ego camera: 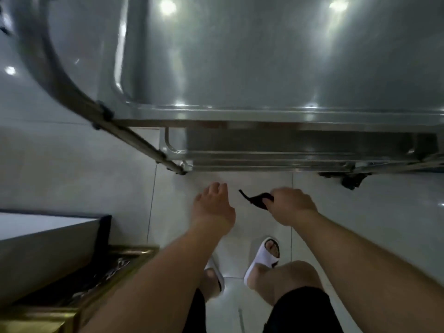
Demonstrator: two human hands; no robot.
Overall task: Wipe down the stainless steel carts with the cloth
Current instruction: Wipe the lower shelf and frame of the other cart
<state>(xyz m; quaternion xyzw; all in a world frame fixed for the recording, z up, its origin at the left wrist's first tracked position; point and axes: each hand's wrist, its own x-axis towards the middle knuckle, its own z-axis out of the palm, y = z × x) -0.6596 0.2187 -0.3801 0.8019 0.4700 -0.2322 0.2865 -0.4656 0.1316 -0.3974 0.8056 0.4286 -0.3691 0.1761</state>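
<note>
Below the cart's (264, 68) long near edge, the right hand (292, 205) grips a dark cloth (258, 199), slightly nearer than the loose-fingered, empty left hand (212, 205).

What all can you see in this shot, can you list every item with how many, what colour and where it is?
cart: one, silver steel, fills the top of the view, with lower shelves visible beneath its front edge
cart frame tube: one, silver, curving down the cart's left side
caster wheel: one visible, black, under the cart's right part
floor: pale grey tiles, below the cart
cloth: one, dark, gripped in the right hand
furniture: one, grey top with a gold trim, lower left
slippers: two, white, on the feet, bottom centre
shorts: black, bottom edge
left hand: empty, fingers loose, above the floor
right hand: holding the cloth
</note>
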